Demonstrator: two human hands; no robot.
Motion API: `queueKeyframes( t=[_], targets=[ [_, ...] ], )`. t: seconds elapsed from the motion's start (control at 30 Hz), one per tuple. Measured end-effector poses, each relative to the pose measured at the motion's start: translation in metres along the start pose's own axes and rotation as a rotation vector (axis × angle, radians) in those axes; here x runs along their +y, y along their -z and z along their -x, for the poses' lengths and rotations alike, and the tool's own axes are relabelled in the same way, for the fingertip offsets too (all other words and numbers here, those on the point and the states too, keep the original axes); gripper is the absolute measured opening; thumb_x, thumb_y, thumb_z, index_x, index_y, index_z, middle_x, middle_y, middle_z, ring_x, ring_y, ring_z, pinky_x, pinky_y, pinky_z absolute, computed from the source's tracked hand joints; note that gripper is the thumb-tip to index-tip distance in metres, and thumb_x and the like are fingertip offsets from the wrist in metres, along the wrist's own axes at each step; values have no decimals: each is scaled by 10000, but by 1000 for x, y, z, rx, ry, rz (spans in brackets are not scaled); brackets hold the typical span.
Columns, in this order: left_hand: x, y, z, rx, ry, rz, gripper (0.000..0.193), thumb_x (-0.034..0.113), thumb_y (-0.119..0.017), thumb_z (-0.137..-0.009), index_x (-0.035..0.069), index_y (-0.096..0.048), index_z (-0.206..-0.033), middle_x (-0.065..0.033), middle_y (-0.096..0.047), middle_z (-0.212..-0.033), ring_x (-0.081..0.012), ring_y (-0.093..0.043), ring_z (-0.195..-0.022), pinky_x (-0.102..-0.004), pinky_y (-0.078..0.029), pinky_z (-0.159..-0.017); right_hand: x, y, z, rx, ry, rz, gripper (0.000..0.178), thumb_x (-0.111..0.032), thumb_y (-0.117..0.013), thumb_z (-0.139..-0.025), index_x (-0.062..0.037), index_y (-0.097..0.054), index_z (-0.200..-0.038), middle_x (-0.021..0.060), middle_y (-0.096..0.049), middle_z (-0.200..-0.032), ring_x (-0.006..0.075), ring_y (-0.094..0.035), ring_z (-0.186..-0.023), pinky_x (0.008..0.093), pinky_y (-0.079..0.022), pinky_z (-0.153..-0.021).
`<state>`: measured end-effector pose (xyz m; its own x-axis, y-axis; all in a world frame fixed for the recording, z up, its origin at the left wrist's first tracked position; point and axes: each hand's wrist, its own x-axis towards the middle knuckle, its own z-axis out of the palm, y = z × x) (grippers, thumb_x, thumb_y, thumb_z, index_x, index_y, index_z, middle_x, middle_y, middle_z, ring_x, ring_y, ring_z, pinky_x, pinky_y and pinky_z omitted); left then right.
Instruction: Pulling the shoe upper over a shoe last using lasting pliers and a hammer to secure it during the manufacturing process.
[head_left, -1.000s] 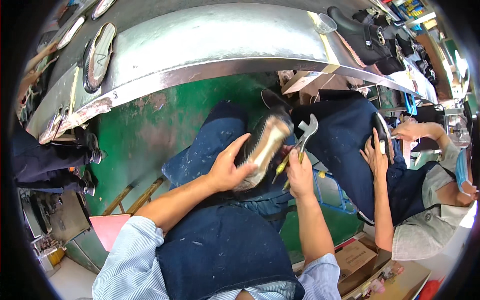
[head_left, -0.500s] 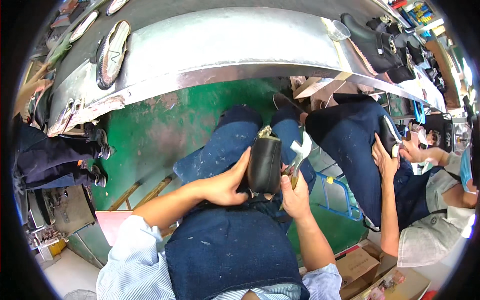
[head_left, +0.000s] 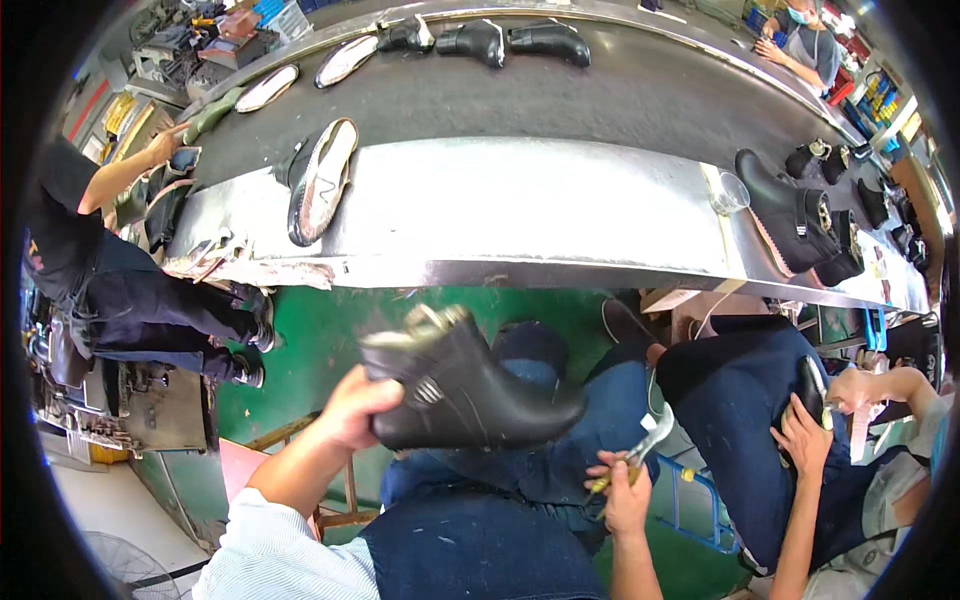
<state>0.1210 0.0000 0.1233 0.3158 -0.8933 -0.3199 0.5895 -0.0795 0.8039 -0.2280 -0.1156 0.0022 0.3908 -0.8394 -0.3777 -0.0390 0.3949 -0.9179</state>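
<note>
My left hand (head_left: 348,410) grips a black ankle boot (head_left: 480,398) by its back, holding it up over my lap with the toe pointing right. A small metallic ornament shows on the boot's side, and something pale and shiny sticks out of its top. Lower and to the right, my right hand (head_left: 628,495) is closed round pincers (head_left: 655,434) with a curved shiny metal head and yellowish handles. The pincers are apart from the boot. The boot's sole is turned away from view.
Ahead is a long workbench (head_left: 520,215) with a dark belt behind its pale front. An upturned shoe (head_left: 322,185) lies on it at left, several boots (head_left: 790,215) and a clear cup (head_left: 729,192) at right. Beside me, a co-worker's hand (head_left: 805,432) holds a shoe. A blue metal stool (head_left: 700,510) stands between us.
The boot has been raised and swung from toe-toward-me to side-on, held now by its back. The pincers have dropped lower right. The view has tilted up, showing more of the bench.
</note>
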Motion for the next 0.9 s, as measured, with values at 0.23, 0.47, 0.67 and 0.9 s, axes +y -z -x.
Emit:
queueKeyframes(
  t=[0.23,0.47,0.67,0.9],
  targets=[
    [119,-29,-179,-13,-454,-31,489,389,-514,-984,-44,-515,-1212,-195,-678,-1050,-308,-694,-860,-411,-582,-688,32,21,-21,131,-234,-164,215,-199,-495,-1019,5,-488,-1086,185,-646,-986,244,-681,-733,364,-602,-598],
    [157,-23,-411,241,-563,-574,412,212,-737,-852,13,-534,-1151,-166,-680,-970,-259,-693,-746,-362,-543,-541,26,21,-29,115,-362,-215,194,-156,-480,-1019,17,-498,-1105,185,-651,-981,273,-691,-757,393,-609,-624],
    [139,59,-436,451,-671,-1088,648,247,-802,-774,4,-531,-1310,-169,-641,-1230,-276,-617,-1139,-359,-471,-984,26,24,-35,105,-375,-237,201,-165,-492,-1019,12,-497,-1113,194,-650,-976,279,-691,-765,424,-610,-643],
    [172,56,-248,808,-695,-2206,660,304,-782,-757,28,-537,-1304,-194,-428,-1466,-410,-335,-1390,-505,-339,-1089,31,28,-40,89,-363,-311,201,-175,-496,-1017,6,-503,-1104,193,-653,-957,277,-691,-752,430,-613,-646]
  ],
)
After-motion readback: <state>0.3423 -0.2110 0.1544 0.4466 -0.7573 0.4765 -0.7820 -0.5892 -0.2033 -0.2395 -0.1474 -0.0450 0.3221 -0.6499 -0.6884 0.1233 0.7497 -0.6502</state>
